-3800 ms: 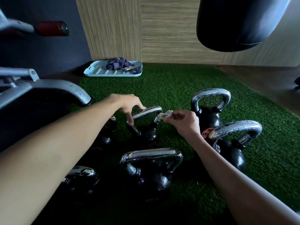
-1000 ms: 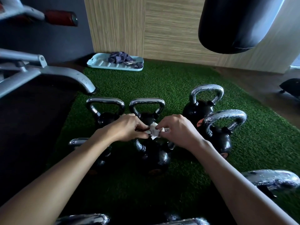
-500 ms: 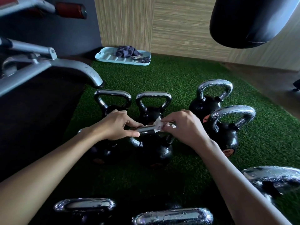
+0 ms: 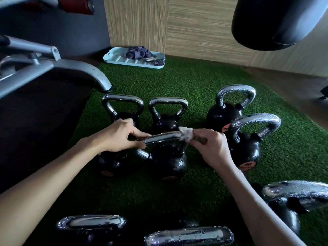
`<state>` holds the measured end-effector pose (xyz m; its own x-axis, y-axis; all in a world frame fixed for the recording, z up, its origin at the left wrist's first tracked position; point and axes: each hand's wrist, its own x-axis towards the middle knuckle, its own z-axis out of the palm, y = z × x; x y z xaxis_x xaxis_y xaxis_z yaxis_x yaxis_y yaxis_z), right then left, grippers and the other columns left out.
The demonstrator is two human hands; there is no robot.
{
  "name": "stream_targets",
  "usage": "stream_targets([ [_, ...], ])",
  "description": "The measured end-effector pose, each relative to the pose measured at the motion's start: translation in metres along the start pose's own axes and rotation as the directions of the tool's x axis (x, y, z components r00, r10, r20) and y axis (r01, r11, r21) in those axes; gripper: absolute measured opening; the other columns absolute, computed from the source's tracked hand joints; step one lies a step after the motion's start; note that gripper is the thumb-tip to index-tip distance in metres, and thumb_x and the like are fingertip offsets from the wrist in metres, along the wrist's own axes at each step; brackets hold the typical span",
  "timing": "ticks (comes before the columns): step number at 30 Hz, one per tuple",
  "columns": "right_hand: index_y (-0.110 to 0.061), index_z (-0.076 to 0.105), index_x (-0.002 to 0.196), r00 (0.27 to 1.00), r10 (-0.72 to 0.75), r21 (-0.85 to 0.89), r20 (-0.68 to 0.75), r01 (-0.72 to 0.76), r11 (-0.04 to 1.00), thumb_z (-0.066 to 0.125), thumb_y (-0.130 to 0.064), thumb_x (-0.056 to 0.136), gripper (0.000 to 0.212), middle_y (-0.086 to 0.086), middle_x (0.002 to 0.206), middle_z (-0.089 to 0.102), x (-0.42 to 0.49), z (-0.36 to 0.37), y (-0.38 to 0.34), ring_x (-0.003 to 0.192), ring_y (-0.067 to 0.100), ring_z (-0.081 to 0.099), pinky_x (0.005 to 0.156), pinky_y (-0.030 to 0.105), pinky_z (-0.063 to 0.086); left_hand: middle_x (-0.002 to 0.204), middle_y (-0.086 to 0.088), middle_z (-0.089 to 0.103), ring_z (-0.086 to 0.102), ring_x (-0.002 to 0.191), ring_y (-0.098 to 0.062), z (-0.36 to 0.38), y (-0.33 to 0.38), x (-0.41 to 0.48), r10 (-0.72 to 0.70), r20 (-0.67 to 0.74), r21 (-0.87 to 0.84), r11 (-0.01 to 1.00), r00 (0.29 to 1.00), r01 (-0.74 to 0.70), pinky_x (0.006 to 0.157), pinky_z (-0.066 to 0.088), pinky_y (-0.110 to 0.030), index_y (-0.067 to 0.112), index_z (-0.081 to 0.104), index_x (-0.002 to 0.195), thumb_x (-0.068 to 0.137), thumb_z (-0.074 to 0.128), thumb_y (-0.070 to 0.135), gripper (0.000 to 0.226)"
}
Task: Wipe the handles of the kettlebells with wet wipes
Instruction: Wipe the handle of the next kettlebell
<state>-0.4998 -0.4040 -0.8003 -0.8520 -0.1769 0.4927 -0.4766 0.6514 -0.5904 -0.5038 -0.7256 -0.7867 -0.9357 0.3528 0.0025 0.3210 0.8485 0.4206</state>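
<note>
Several black kettlebells with chrome handles stand on green turf. In the middle, one kettlebell (image 4: 168,162) has its handle (image 4: 162,137) between my hands. My left hand (image 4: 120,135) pinches the handle's left end. My right hand (image 4: 209,148) pinches a crumpled white wet wipe (image 4: 185,135) against the handle's right end. Behind it stand two smaller kettlebells (image 4: 166,112) (image 4: 122,109), and two larger ones (image 4: 230,105) (image 4: 248,141) are at the right.
A grey metal machine frame (image 4: 53,71) and dark mat fill the left. A pale blue tray (image 4: 117,58) with a dark cloth lies at the back by the wooden wall. A black punching bag (image 4: 276,22) hangs top right. More kettlebell handles (image 4: 190,236) (image 4: 92,221) (image 4: 298,192) lie near the front.
My hands came back from a farther kettlebell to the middle one. In the last half second the wipe slid right along its handle and my left hand kept hold of the left end.
</note>
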Motion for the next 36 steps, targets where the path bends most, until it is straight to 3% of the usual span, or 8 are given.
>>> stream_targets([
  [6,-0.031,0.082,0.089,0.957,0.279,0.160,0.082,-0.289,0.944,0.087,-0.020,0.077,0.017,-0.026,0.056,0.064,-0.012,0.007,0.022,0.047,-0.002,0.047,0.047,0.014,0.033,0.088,0.015,0.037,0.041,0.080,0.006,-0.003,0.010,0.003,-0.008,0.010,0.005,1.000,1.000,0.008,0.065,0.033,-0.014,0.061,0.051,0.126,0.083,0.070,0.060,0.046],
  [13,-0.029,0.083,0.087,0.888,0.435,0.259,0.147,-0.459,0.850,0.087,-0.025,0.077,0.012,-0.010,0.079,0.078,-0.021,0.021,0.040,0.080,0.013,0.075,0.076,0.042,0.058,0.091,0.011,0.043,0.047,0.086,0.000,-0.001,0.013,0.015,-0.011,0.019,-0.002,1.000,1.000,0.011,0.069,0.037,-0.016,0.060,0.061,0.124,0.084,0.070,0.061,0.042],
  [17,-0.023,0.081,0.087,0.872,0.463,0.172,0.160,-0.486,0.857,0.087,-0.033,0.076,0.016,-0.001,0.076,0.076,-0.022,0.033,0.046,0.068,0.012,0.068,0.062,0.030,0.046,0.084,0.017,0.053,0.066,0.086,-0.019,-0.006,0.018,0.019,-0.020,0.040,-0.009,1.000,0.999,0.020,0.071,0.046,-0.011,0.054,0.067,0.122,0.085,0.074,0.055,0.037],
  [20,-0.028,0.082,0.085,0.875,0.458,0.127,0.159,-0.478,0.869,0.088,-0.031,0.075,0.012,-0.008,0.069,0.074,-0.013,0.020,0.045,0.060,0.003,0.056,0.059,0.028,0.042,0.094,0.025,0.062,0.059,0.091,0.009,-0.008,0.024,0.023,0.002,0.027,-0.017,1.000,1.000,-0.001,0.078,0.041,-0.002,0.054,0.068,0.120,0.085,0.075,0.054,0.037],
  [25,-0.031,0.083,0.096,0.887,0.462,0.240,0.001,-0.449,0.861,0.092,-0.027,0.069,0.029,-0.012,0.084,0.077,-0.001,-0.018,0.038,0.074,0.000,0.065,0.069,0.024,0.047,0.109,0.007,0.072,0.064,0.086,-0.002,0.001,0.053,0.040,0.056,0.000,0.055,0.997,0.998,-0.056,0.088,0.041,-0.027,0.050,0.063,0.130,0.089,0.066,0.059,0.042],
  [29,-0.031,0.082,0.092,0.940,0.340,0.247,0.008,-0.331,0.911,0.094,-0.022,0.066,0.029,-0.019,0.071,0.069,0.008,-0.038,0.010,0.057,-0.005,0.052,0.057,0.010,0.036,0.115,0.014,0.069,0.053,0.113,-0.012,-0.007,0.083,0.057,0.033,0.053,0.214,0.976,0.998,-0.044,0.106,0.028,-0.034,0.048,0.062,0.132,0.085,0.058,0.070,0.052],
  [33,-0.031,0.077,0.085,0.963,0.244,0.214,-0.117,-0.215,0.953,0.096,-0.027,0.063,0.029,-0.027,0.065,0.067,0.015,-0.035,-0.022,0.052,-0.004,0.050,0.049,0.010,0.036,0.109,0.025,0.072,0.064,0.104,0.001,-0.012,0.091,0.057,-0.037,-0.075,-0.351,0.936,0.996,0.008,0.099,0.045,-0.025,0.062,0.070,0.105,0.070,0.057,0.089,0.045],
  [36,-0.029,0.064,0.084,0.967,0.189,0.256,-0.173,-0.142,0.956,0.095,-0.028,0.064,0.037,-0.020,0.079,0.075,0.019,-0.026,-0.037,0.053,0.007,0.050,0.051,0.026,0.045,0.116,0.027,0.071,0.063,0.109,0.011,-0.005,0.105,0.052,-0.041,-0.074,-0.582,0.813,0.996,-0.009,0.104,0.044,-0.016,0.038,0.076,0.117,0.071,0.077,0.064,0.052],
])
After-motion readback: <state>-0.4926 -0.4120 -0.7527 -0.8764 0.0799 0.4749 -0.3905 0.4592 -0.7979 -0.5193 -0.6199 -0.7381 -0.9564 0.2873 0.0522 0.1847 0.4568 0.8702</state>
